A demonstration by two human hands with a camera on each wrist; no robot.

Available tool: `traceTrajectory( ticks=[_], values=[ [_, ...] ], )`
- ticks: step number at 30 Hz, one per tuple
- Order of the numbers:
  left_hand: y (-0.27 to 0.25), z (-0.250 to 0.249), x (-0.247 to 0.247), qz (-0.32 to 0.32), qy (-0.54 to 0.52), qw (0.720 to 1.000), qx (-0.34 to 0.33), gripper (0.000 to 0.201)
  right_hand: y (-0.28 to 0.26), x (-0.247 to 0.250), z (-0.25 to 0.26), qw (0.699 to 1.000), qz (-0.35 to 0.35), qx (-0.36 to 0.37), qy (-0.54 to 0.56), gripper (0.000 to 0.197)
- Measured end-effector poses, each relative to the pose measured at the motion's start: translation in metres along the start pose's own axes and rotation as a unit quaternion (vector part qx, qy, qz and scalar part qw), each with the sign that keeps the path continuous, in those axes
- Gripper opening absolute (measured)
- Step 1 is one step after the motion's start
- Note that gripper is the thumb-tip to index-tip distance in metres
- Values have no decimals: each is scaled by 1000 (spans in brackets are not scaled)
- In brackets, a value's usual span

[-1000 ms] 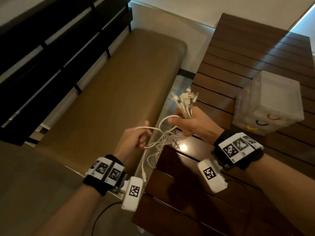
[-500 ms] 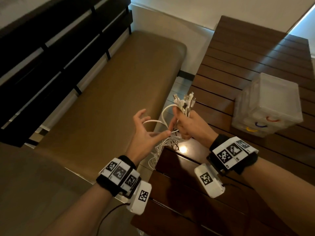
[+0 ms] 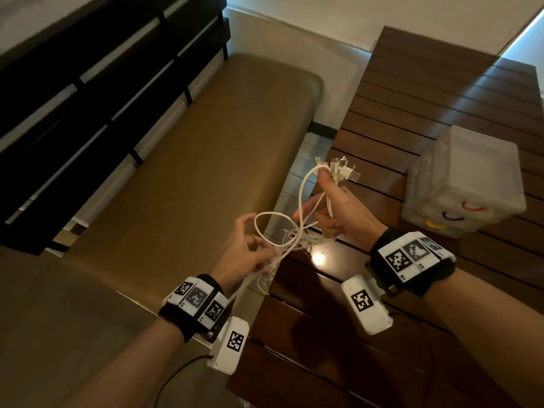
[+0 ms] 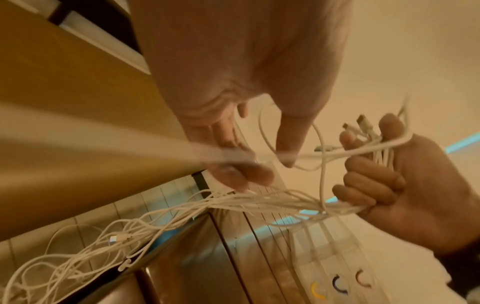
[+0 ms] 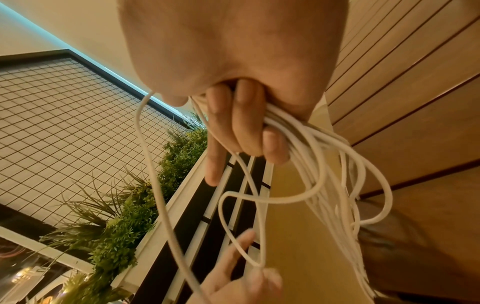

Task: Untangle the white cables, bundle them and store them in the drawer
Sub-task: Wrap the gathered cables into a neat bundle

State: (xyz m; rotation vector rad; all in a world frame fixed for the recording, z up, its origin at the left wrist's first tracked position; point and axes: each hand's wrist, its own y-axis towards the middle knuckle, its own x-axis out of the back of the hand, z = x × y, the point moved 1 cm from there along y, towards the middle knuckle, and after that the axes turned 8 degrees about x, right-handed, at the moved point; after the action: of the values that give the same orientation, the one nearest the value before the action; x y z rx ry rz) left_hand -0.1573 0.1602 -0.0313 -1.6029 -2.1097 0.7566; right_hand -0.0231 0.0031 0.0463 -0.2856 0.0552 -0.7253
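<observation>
My right hand (image 3: 329, 213) grips a bunch of white cables (image 3: 331, 198) upright over the table's left edge, their plugs (image 3: 343, 170) sticking out above the fist. A loop (image 3: 276, 222) arcs from that fist toward my left hand (image 3: 259, 248), which pinches one strand (image 4: 233, 155) just left of the table. The rest of the cables (image 4: 109, 244) trail tangled off the table edge toward the floor. In the right wrist view my curled fingers (image 5: 246, 127) hold several strands (image 5: 324, 160). The translucent drawer unit (image 3: 462, 184) with coloured handles stands on the table to the right, shut.
The dark slatted wooden table (image 3: 412, 107) fills the right side. A brown padded bench (image 3: 191, 172) with a dark slatted back (image 3: 88, 83) lies to the left. A tiled floor strip (image 3: 297, 178) separates them. A wire grid and green plants (image 5: 124, 216) show behind.
My left hand went from spread fingers beside the right fist to pinching a strand and drew it down and to the left. The right hand rose slightly with the bunch.
</observation>
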Motion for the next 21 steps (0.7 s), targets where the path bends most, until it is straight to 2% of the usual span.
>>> traceTrajectory(
  ticks=[3, 5, 6, 9, 12, 15, 17, 19, 21],
  values=[
    [-11, 2, 9, 38, 27, 999, 22, 35, 1, -1, 0, 1000, -14, -12, -15, 90],
    [-21, 0, 17, 33, 65, 997, -19, 42, 2, -2, -1, 999, -30, -17, -37, 88],
    [-26, -4, 20, 18, 99, 993, -64, 41, 2, -3, 0, 998, -36, -18, -52, 86],
    [-35, -23, 34, -48, 196, 961, -189, 22, 1, -5, -1, 996, -26, -25, -85, 75],
    [-21, -46, 56, -182, 117, 953, -214, 22, 0, -10, -1, 991, -22, -27, -126, 49],
    [2, -57, 79, -304, 71, 936, -164, 22, -2, -10, -1, 988, -35, -33, -147, 16],
    [14, -51, 89, -347, 108, 926, -102, 24, -2, -10, -3, 990, -45, -36, -129, 24],
    [21, -41, 89, -340, 179, 923, -34, 27, -3, -10, -3, 992, -52, -31, -111, 28],
    [25, -31, 81, -306, 341, 889, 17, 39, -4, -9, -4, 996, -48, -20, -78, 24]
  ],
)
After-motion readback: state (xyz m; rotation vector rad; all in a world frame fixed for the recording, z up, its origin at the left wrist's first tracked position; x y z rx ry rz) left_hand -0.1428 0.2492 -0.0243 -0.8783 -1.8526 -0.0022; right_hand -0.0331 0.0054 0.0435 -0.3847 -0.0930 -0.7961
